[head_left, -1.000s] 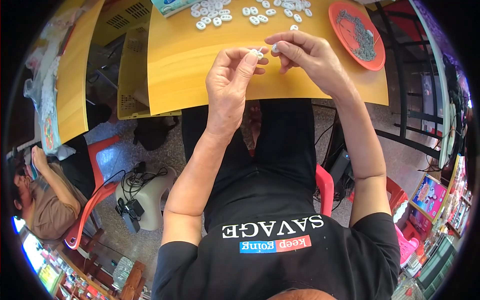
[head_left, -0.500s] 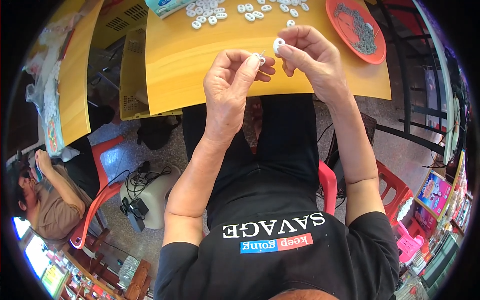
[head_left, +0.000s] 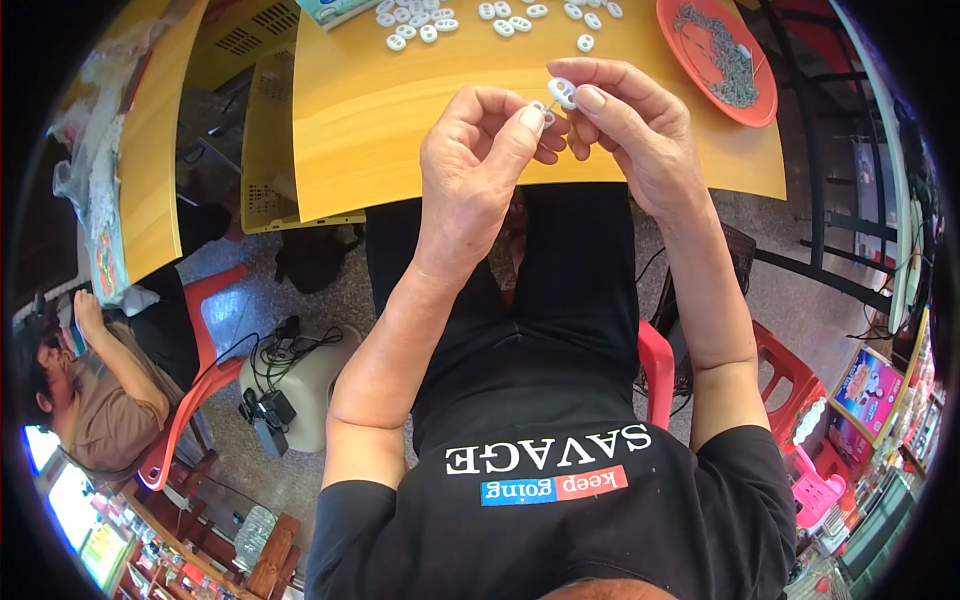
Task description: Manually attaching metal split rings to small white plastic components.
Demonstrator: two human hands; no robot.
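Over the near part of the yellow table [head_left: 400,120], both my hands are raised close together. My left hand [head_left: 475,165] pinches a small white plastic piece [head_left: 546,115] between thumb and forefinger, and a thin metal pin sticks out of it. My right hand [head_left: 640,130] grips a white oval piece with two holes [head_left: 563,93], tilted, right at the tip of that pin. Whether the pin has entered a hole is too small to tell. Beyond my hands, several similar white oval pieces [head_left: 503,28] lie scattered on the table.
A red plate [head_left: 677,55] with a heap of grey metal pins [head_left: 737,78] is at the table's right. A tissue pack [head_left: 330,10] sits at the far left edge. On the left are a yellow crate [head_left: 262,160] and another person [head_left: 125,390] seated on a red chair.
My left hand has moved right and my right hand has turned slightly, bringing the two white pieces together at the pin. The seated person's hand has shifted a little.
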